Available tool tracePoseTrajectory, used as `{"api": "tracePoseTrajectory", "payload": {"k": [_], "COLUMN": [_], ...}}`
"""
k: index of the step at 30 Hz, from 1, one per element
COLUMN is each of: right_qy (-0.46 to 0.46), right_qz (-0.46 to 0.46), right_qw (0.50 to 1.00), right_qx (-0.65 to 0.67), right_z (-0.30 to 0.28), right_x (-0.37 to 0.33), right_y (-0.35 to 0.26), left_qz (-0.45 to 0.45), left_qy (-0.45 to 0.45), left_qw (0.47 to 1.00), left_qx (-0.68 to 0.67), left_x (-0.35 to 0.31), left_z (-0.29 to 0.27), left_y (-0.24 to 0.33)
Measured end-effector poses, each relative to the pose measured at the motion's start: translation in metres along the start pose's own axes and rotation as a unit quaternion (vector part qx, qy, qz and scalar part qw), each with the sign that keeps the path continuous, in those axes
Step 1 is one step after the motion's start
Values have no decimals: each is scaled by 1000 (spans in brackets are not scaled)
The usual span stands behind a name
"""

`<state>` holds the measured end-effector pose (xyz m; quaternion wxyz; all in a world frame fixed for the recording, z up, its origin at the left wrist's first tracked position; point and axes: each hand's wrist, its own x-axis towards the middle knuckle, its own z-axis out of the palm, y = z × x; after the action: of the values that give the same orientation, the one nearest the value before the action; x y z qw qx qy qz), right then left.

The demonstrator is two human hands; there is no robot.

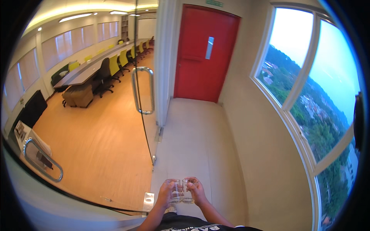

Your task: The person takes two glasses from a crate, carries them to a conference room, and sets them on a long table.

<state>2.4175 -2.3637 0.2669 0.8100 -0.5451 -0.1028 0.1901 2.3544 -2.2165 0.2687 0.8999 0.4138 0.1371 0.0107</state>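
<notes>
Two clear drinking glasses are held side by side in front of me, low in the view. My left hand (pixel 167 190) wraps round the left glass (pixel 176 196), its fingers showing through the wall. Round the right glass (pixel 187 197) my right hand (pixel 197 189) is closed in the same way. Both glasses stand roughly upright, close together at their rims and bases; whether they touch I cannot tell. They look see-through, with no contents that I can make out.
A glass door with a metal handle (pixel 143 90) stands at my left, by a room with a long table (pixel 83 75) and several chairs. Ahead, a red door (pixel 206 54) ends the tiled corridor (pixel 196 131). A window (pixel 287 57) runs along the right wall.
</notes>
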Motion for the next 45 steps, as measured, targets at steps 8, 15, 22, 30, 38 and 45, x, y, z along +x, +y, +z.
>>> {"api": "tracePoseTrajectory", "payload": {"k": [8, 15, 22, 30, 38, 45], "right_qy": [-156, -321, -440, -504, -504, -493], "right_qz": [61, 142, 164, 156, 171, 177], "right_qw": [986, 935, 881, 846, 844, 850], "right_qx": [-25, -58, -59, -76, -63, -58], "right_z": [82, 155, 221, 297, 389, 479], "right_x": [118, 204, 300, 417, 484, 534], "right_y": [25, 59, 88, 122, 164, 201], "left_qz": [114, 181, 226, 243, 278, 317], "left_qy": [110, 244, 331, 381, 443, 431], "left_qw": [985, 949, 913, 888, 846, 835], "left_qx": [-74, -80, -77, -87, -100, -129], "left_x": [37, 57, 103, 176, 220, 239], "left_z": [-62, -121, -166, -220, -288, -368], "left_y": [69, 107, 159, 244, 308, 376]}}
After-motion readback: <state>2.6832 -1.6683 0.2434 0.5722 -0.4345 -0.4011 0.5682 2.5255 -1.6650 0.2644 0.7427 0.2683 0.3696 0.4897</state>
